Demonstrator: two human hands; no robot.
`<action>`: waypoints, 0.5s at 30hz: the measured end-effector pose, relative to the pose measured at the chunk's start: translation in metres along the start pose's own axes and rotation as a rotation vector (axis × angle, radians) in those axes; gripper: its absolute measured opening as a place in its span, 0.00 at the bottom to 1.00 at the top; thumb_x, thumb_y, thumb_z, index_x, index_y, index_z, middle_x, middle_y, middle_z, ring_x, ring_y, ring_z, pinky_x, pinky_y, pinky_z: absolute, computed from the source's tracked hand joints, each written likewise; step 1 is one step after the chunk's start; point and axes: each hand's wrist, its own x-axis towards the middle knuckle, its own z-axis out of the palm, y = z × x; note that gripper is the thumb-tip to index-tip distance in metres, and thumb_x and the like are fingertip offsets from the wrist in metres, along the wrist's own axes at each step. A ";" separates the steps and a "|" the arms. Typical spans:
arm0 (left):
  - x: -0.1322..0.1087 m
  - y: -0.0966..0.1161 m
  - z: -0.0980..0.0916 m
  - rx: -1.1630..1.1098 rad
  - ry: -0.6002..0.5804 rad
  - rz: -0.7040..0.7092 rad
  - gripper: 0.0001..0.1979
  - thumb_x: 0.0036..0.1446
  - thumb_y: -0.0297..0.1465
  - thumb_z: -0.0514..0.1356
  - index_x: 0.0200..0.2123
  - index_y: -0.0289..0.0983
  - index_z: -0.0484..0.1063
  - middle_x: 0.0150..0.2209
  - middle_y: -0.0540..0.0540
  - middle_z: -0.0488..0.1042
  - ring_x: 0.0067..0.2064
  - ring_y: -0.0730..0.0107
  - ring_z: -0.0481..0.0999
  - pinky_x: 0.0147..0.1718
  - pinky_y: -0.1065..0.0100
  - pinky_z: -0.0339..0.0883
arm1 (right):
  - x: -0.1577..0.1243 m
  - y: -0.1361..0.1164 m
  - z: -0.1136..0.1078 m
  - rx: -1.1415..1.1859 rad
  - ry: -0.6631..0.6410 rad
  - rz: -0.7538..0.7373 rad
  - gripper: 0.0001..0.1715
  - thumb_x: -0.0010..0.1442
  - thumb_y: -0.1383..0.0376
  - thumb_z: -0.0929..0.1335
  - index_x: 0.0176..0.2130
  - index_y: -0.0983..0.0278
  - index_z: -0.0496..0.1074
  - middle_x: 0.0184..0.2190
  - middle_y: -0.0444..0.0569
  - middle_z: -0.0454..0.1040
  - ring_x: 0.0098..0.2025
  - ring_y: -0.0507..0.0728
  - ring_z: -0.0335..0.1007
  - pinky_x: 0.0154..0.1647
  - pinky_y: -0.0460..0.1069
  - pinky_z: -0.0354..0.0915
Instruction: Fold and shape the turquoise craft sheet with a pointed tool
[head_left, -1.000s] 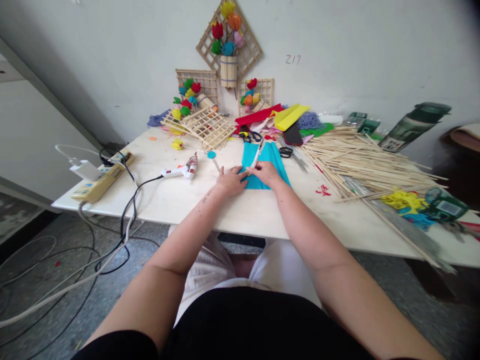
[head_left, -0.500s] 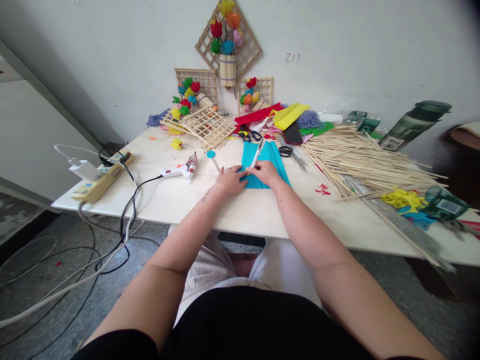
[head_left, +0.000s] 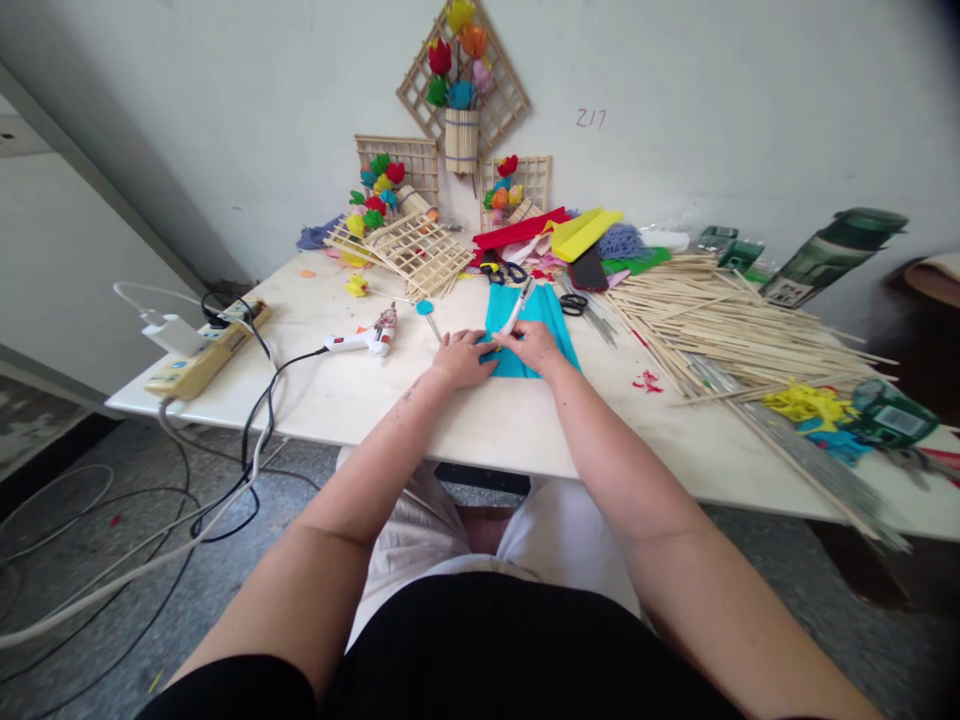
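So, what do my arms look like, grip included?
You wear a black top; its left sleeve is short. Both forearms are bare, with small dark markings on the left one. The left grip and right grip wear no gloves.

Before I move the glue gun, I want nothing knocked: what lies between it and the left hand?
The head view shows a blue round piece on a thin stem between the glue gun and the left hand.
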 end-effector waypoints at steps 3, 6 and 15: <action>0.001 -0.003 0.001 -0.014 0.013 -0.030 0.24 0.56 0.47 0.50 0.56 0.54 0.63 0.62 0.54 0.57 0.63 0.51 0.51 0.60 0.48 0.45 | -0.001 0.000 0.001 0.008 -0.043 0.004 0.16 0.52 0.56 0.67 0.32 0.65 0.77 0.27 0.47 0.76 0.30 0.53 0.69 0.32 0.45 0.61; 0.002 -0.005 0.002 -0.039 -0.003 -0.049 0.24 0.55 0.48 0.51 0.56 0.56 0.62 0.62 0.56 0.56 0.63 0.48 0.48 0.61 0.48 0.41 | -0.001 0.000 0.001 0.009 -0.055 0.021 0.17 0.52 0.54 0.67 0.32 0.66 0.77 0.27 0.46 0.76 0.30 0.53 0.68 0.31 0.45 0.61; 0.004 -0.008 0.000 -0.075 -0.083 -0.087 0.26 0.55 0.49 0.49 0.57 0.55 0.60 0.64 0.54 0.51 0.66 0.47 0.39 0.61 0.45 0.35 | -0.004 -0.005 -0.001 -0.011 -0.059 0.034 0.20 0.52 0.52 0.67 0.32 0.66 0.77 0.28 0.47 0.76 0.31 0.53 0.69 0.31 0.45 0.59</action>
